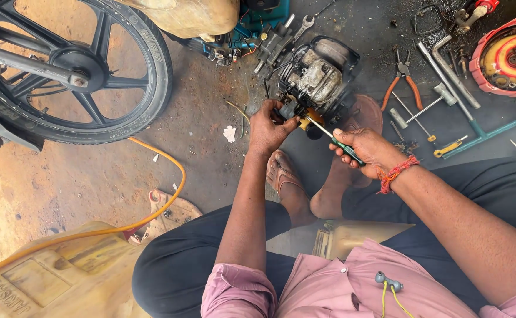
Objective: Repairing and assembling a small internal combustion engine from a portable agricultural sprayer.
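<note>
A small grimy engine block (pixel 320 76) sits on the dark floor in front of my feet. My left hand (pixel 268 126) grips a small part at its lower edge, steadying it. My right hand (pixel 368 148) is closed around a green-handled screwdriver (pixel 339 141). The screwdriver's shaft points left and up, with its tip at an orange-brown part (pixel 309 120) on the engine's near side. A red thread band is on my right wrist.
A motorcycle wheel (pixel 72 70) stands at upper left, with an orange hose (pixel 170 171) curving below it. Orange-handled pliers (pixel 402 85), T-handle wrenches (pixel 464 112), a spanner (pixel 302 26) and a red round cover (pixel 511 56) lie to the right. A yellow container (pixel 58 277) is at lower left.
</note>
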